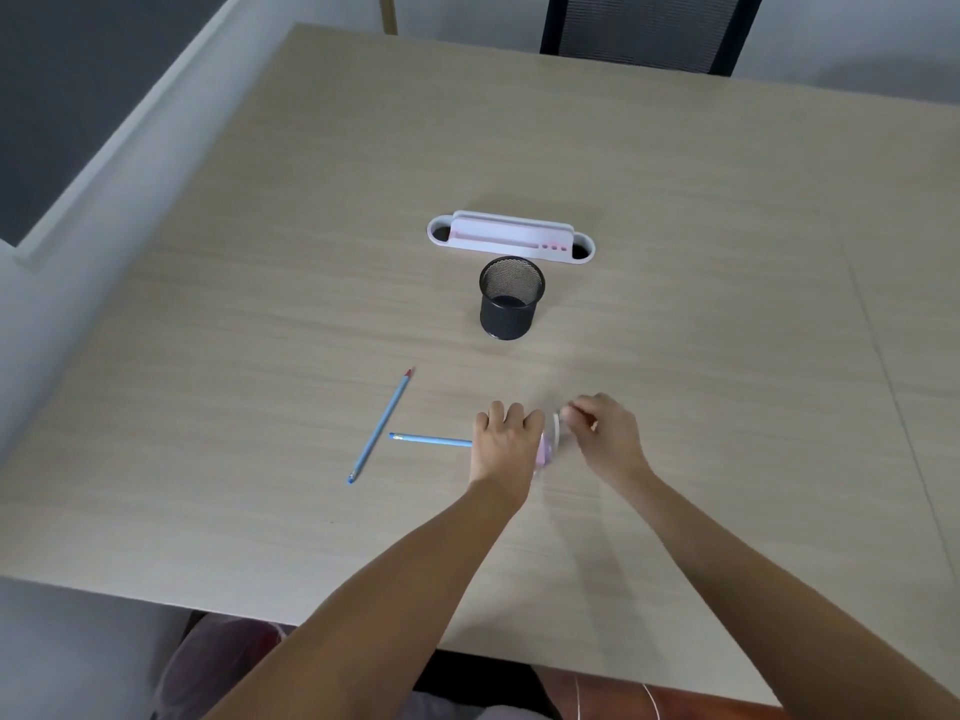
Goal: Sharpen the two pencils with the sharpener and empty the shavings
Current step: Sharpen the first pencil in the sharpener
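Note:
My left hand (506, 441) is closed over a small pink sharpener (548, 449) on the table; most of the sharpener is hidden under my palm. A blue pencil (431, 439) lies flat, its right end running under my left hand. My right hand (605, 431) pinches something blurred at the sharpener's right side; its fingers are closed, and what they grip is unclear. A second blue pencil (382, 426) with a red end lies loose and diagonal to the left.
A black mesh cup (510, 298) stands behind my hands. A white and pink desk organiser (511, 237) lies beyond it. The table's front edge (260, 613) is near my body. A dark chair (649, 28) stands at the far side.

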### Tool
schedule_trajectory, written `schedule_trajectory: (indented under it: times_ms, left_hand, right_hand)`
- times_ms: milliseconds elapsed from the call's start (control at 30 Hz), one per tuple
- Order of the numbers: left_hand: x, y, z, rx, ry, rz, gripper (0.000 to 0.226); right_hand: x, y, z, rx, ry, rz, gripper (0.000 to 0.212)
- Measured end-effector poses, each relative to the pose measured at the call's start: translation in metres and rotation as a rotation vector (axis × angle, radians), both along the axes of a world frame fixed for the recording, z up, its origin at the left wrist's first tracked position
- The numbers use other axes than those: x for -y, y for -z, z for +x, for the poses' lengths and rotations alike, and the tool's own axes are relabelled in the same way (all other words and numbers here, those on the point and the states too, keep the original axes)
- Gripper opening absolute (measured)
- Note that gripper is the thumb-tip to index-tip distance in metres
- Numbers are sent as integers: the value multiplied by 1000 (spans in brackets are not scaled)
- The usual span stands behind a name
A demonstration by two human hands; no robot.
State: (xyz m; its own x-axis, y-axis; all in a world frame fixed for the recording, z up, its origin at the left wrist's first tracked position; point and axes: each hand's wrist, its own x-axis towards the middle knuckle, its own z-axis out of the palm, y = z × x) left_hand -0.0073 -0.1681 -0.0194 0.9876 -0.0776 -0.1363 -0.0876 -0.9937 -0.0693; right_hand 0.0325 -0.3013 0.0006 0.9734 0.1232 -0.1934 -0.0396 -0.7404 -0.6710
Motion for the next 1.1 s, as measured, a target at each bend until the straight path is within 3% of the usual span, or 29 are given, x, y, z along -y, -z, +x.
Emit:
schedule_trajectory:
  times_ms: [367,600,733,833,900,1000,1100]
  left_hand:
    - [6,-8,-1,11,-33,-1,40]
    - [9,-4,-1,5,-50,14,42]
    - [6,-1,1,-5,4,-12,32]
    - [2,3,3,-27,5,-27,40]
    - [1,3,4,-32,9,-27,42]
    - [4,-2,1,-13,10,-13,33]
    - [6,-8,3,14,-5,-14,28]
  right_hand:
    - [-21,58,-30,-82,271,16,22]
    - [-13,45,-95,-137,217,117,34]
    - [-7,18,-64,-125,166,200,43]
    - [-16,20,-32,-68,264,242,39]
    - [-20,30,-15,-96,343,223,38]
    - [-21,48,-9,-148,408,131,21]
    - [-28,57,-31,-106,413,-40,26]
